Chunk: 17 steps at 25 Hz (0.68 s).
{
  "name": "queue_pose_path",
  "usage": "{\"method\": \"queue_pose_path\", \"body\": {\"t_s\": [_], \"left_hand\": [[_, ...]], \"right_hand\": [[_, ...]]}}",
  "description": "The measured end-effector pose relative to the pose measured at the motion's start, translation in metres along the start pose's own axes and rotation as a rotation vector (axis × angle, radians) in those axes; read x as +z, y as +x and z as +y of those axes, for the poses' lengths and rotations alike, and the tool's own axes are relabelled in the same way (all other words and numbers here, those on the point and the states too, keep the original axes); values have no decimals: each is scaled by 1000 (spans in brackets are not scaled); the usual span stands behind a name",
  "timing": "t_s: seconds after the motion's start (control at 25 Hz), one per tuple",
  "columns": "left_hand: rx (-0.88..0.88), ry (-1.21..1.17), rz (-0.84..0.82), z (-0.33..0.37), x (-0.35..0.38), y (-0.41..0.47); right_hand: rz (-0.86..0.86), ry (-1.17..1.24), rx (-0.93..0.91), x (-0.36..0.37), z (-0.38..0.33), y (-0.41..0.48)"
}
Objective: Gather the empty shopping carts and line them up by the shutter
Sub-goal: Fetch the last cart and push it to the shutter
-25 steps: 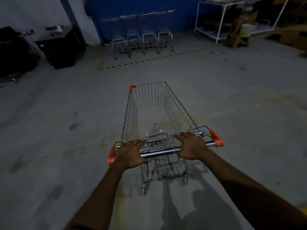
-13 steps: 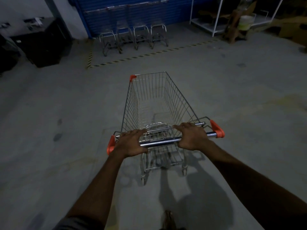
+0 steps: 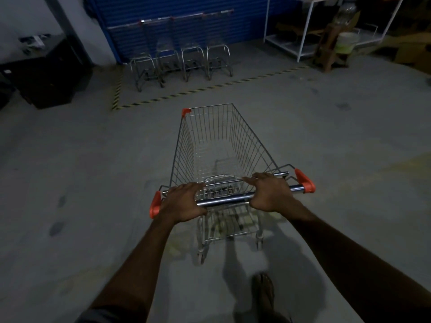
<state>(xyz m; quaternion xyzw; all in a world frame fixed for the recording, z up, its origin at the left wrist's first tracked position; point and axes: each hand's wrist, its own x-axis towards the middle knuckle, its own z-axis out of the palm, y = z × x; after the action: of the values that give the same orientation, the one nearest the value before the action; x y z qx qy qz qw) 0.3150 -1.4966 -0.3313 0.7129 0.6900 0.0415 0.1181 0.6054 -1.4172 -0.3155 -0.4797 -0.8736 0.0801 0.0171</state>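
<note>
An empty wire shopping cart (image 3: pixel 217 145) with orange corner caps stands in front of me on the concrete floor. My left hand (image 3: pixel 183 202) grips the left part of its chrome handle bar (image 3: pixel 226 201). My right hand (image 3: pixel 271 194) grips the right part of the same bar. Ahead, several empty carts (image 3: pixel 182 59) stand side by side against the blue shutter (image 3: pixel 186 22), behind a yellow-black floor stripe (image 3: pixel 210 88). My cart's nose points toward the right end of that row.
A dark cabinet (image 3: pixel 49 78) stands at the left by the wall. A white metal rack (image 3: pixel 303 31) with a bucket (image 3: pixel 345 43) and a wooden stool (image 3: pixel 328 52) is at the back right. My sandalled foot (image 3: pixel 263 290) shows below the cart.
I have walked forward with the cart, so the row of carts and the shutter are nearer. Both hands keep the same grip on the handle bar. My foot has stepped into view.
</note>
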Motion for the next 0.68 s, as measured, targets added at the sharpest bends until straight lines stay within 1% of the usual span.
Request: {"method": "queue_pose_path", "body": {"t_s": [0.12, 0.2, 0.28, 0.4, 0.52, 0.68], "left_hand": [[40, 80, 109, -4, -7, 70], [65, 140, 192, -6, -10, 111], [74, 182, 241, -6, -14, 154], [66, 208, 251, -6, -21, 212], [49, 222, 252, -12, -27, 271], [77, 210, 280, -33, -41, 355]], "right_hand": [[47, -29, -6, -3, 39, 69], [79, -2, -36, -4, 61, 111], [128, -13, -63, -8, 84, 153], [171, -72, -48, -17, 106, 207], [165, -113, -11, -20, 132, 265], [86, -152, -13, -30, 164, 353]]}}
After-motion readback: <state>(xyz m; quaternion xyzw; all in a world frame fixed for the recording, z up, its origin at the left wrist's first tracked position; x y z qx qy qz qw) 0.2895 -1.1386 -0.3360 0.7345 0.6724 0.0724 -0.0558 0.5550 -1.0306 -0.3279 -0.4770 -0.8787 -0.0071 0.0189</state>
